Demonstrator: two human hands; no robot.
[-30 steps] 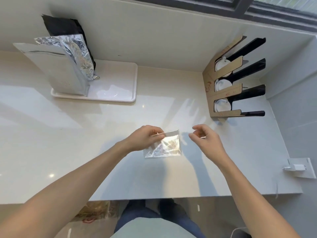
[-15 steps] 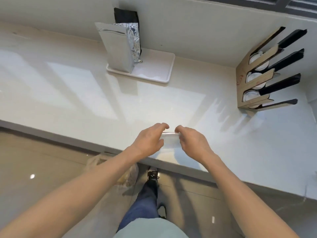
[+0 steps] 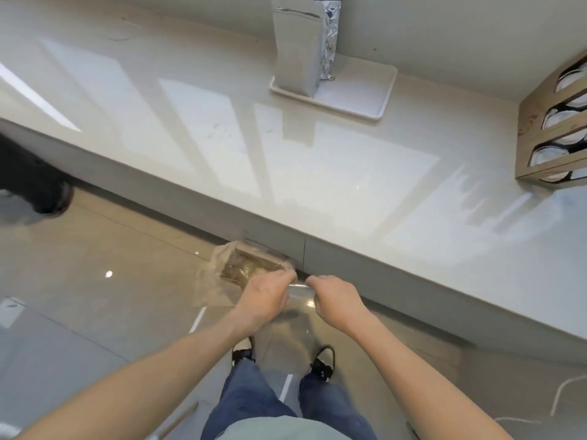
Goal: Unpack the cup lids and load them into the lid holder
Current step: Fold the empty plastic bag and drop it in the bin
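Observation:
My left hand (image 3: pixel 265 295) and my right hand (image 3: pixel 333 296) both pinch the top edge of a clear plastic bag (image 3: pixel 298 300), which hangs between them over the floor in front of the counter. The bag looks empty. The wooden lid holder (image 3: pixel 552 144) stands at the far right of the counter with white lids (image 3: pixel 543 155) in its slots. It is far from both hands.
A white tray (image 3: pixel 355 96) at the back of the counter (image 3: pixel 222 128) carries silver foil bags (image 3: pixel 300 46). A bag with crumpled plastic inside (image 3: pixel 251 268) sits on the floor below the counter edge. A dark object (image 3: pixel 28 179) lies at the left.
Both hands moved with the clear bag off the counter and down over the floor. My right hand took hold of the bag's edge. The view swung left and down.

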